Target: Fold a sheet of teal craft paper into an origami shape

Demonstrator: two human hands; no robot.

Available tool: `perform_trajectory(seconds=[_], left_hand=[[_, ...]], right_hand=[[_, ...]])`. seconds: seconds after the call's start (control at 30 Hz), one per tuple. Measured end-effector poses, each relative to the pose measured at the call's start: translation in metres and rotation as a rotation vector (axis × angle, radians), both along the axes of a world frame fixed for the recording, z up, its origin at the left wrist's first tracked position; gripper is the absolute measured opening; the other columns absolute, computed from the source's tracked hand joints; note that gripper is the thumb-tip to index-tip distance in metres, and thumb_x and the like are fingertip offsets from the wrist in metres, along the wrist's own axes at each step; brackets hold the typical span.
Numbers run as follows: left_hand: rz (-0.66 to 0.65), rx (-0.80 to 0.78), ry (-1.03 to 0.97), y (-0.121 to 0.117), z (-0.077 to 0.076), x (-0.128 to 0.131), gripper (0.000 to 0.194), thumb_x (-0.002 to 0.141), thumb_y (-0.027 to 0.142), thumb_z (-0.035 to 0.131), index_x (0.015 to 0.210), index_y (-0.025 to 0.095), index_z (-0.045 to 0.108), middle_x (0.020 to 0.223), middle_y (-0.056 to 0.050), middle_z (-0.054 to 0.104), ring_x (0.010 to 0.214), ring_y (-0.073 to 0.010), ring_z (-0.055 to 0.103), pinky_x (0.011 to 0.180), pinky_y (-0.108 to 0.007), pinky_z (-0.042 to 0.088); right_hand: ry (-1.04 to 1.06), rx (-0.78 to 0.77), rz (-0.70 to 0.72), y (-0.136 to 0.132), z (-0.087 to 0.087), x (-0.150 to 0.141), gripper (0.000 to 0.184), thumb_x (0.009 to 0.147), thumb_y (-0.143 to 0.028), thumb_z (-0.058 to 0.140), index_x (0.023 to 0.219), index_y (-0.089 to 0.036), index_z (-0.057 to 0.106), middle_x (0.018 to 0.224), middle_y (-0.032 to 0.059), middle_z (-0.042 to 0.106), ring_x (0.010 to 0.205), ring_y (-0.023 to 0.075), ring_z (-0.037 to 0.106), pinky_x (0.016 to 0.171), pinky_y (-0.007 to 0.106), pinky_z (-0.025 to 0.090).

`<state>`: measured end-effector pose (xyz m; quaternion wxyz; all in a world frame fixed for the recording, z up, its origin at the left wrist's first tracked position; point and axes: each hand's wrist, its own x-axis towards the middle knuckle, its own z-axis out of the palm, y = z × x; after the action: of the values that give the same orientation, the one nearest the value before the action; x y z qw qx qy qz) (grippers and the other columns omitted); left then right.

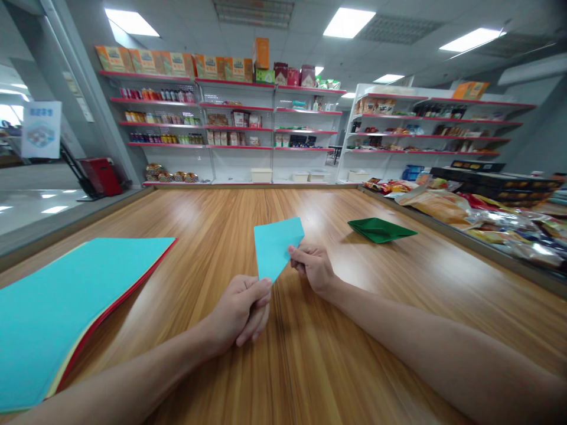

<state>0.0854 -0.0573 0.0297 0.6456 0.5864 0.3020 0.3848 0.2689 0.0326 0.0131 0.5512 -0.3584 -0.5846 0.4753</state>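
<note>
A light blue folded piece of paper (275,245) is held up above the wooden table, tapering to a point at its lower end. My left hand (248,304) pinches that lower tip between thumb and curled fingers. On the paper's right edge, my right hand (312,265) grips with the thumb on top and fingers curled beneath. To the right on the table sits a folded green paper boat (381,229), apart from both hands. A stack of coloured paper sheets (84,295), blue on top with yellow and red edges below, lies at the left.
The wooden table (212,236) has a raised rim. Packaged snacks (456,206) and dark boxes (496,186) are heaped beyond its right edge. Stocked shelves (234,109) stand behind, and a red box-shaped object (101,176) is on the floor at left.
</note>
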Motion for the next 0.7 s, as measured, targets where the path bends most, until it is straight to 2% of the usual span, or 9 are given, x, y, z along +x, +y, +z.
perform_trajectory(seconds=[0.03,0.1,0.13,0.2,0.27,0.33,0.4,0.53,0.7], left_hand=[[-0.011,0.002,0.008,-0.002,0.0,-0.001,0.046,0.086,0.049,0.047,0.051,0.021,0.034,0.024,0.006,0.035,0.022,-0.0071,0.028,0.035,-0.021,0.025],[-0.061,-0.002,0.024,-0.005,0.0,-0.002,0.048,0.087,0.05,0.044,0.05,0.021,0.034,0.024,0.005,0.037,0.022,-0.0071,0.028,0.035,-0.021,0.026],[-0.045,0.001,0.006,-0.005,-0.001,-0.002,0.048,0.088,0.051,0.043,0.052,0.021,0.035,0.025,0.005,0.037,0.022,-0.0072,0.028,0.035,-0.021,0.027],[0.084,0.046,-0.046,-0.003,-0.003,-0.002,0.046,0.089,0.051,0.044,0.055,0.021,0.037,0.026,0.006,0.038,0.024,-0.0075,0.03,0.035,-0.02,0.028],[0.155,0.079,-0.079,0.002,-0.006,-0.001,0.045,0.089,0.05,0.046,0.056,0.02,0.038,0.027,0.006,0.039,0.026,-0.0073,0.031,0.036,-0.019,0.03],[0.114,0.07,-0.08,0.006,-0.01,0.0,0.044,0.09,0.05,0.045,0.058,0.02,0.039,0.027,0.006,0.04,0.025,-0.0073,0.031,0.036,-0.019,0.03],[0.003,0.054,-0.065,0.009,-0.014,0.0,0.046,0.091,0.051,0.043,0.058,0.019,0.041,0.027,0.005,0.041,0.024,-0.0076,0.031,0.035,-0.019,0.031],[-0.141,0.029,-0.043,0.009,-0.016,0.002,0.047,0.091,0.052,0.042,0.057,0.019,0.042,0.026,0.004,0.04,0.023,-0.0074,0.031,0.034,-0.019,0.031],[-0.111,-0.006,-0.057,0.004,-0.01,0.007,0.045,0.089,0.05,0.045,0.056,0.02,0.038,0.025,0.006,0.037,0.022,-0.0061,0.027,0.033,-0.018,0.028]], right_hand=[[0.093,0.005,-0.102,0.008,0.001,0.007,0.042,0.072,-0.044,0.067,0.045,-0.016,0.05,0.038,-0.003,0.042,0.037,0.0072,0.032,0.039,0.025,0.017],[0.164,0.01,-0.197,0.022,0.005,0.021,0.047,0.074,-0.047,0.063,0.044,-0.019,0.041,0.036,-0.0051,0.035,0.036,0.0065,0.026,0.038,0.025,0.016],[0.181,0.01,-0.216,0.027,0.007,0.026,0.048,0.077,-0.05,0.059,0.045,-0.02,0.04,0.035,-0.006,0.031,0.035,0.0064,0.023,0.038,0.025,0.014],[0.196,0.005,-0.204,0.027,0.008,0.029,0.052,0.081,-0.056,0.05,0.045,-0.021,0.036,0.034,-0.0064,0.028,0.033,0.0065,0.021,0.037,0.025,0.014],[0.159,-0.03,-0.089,0.014,0.006,0.02,0.058,0.082,-0.064,0.044,0.043,-0.021,0.038,0.033,-0.0051,0.029,0.032,0.0071,0.024,0.036,0.025,0.016],[0.012,-0.064,0.298,-0.006,0.002,0.003,0.065,0.081,-0.071,0.037,0.044,-0.019,0.043,0.034,-0.0039,0.033,0.033,0.0075,0.029,0.037,0.024,0.019],[-0.1,-0.086,0.523,-0.025,-0.001,-0.016,0.063,0.075,-0.074,0.046,0.046,-0.017,0.046,0.036,-0.004,0.037,0.033,0.0066,0.03,0.036,0.023,0.019],[-0.093,-0.126,0.573,-0.043,0.001,-0.031,0.055,0.076,-0.065,0.055,0.05,-0.018,0.044,0.037,-0.0064,0.037,0.033,0.0053,0.028,0.035,0.021,0.019],[-0.089,-0.094,0.545,-0.036,0.005,-0.017,0.056,0.077,-0.059,0.058,0.045,-0.018,0.039,0.037,-0.0063,0.036,0.035,0.0044,0.027,0.037,0.022,0.018]])
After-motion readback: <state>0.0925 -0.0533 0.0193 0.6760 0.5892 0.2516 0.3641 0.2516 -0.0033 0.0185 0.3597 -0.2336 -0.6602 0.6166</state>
